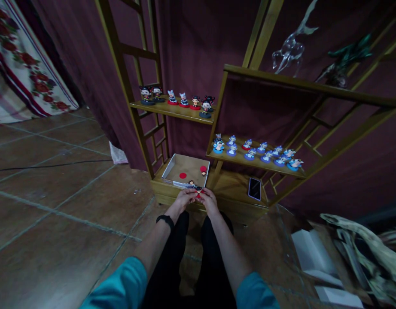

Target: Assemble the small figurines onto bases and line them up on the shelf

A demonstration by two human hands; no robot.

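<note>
Between my two hands is a small figurine with dark hair and a red base. My left hand grips it from the left, and my right hand closes on it from the right. Just beyond my fingers a shallow cardboard box rests on the lowest shelf. Inside it lie two red discs, one near the middle and another at the right, beside a small dark-haired figurine. A further figurine is by the box's near wall, partly hidden.
Several figurines stand on the upper left shelf, and rows of blue-based ones on the middle right shelf. A phone lies on the lowest shelf. Above right stands a clear glass animal. White boxes sit on the floor.
</note>
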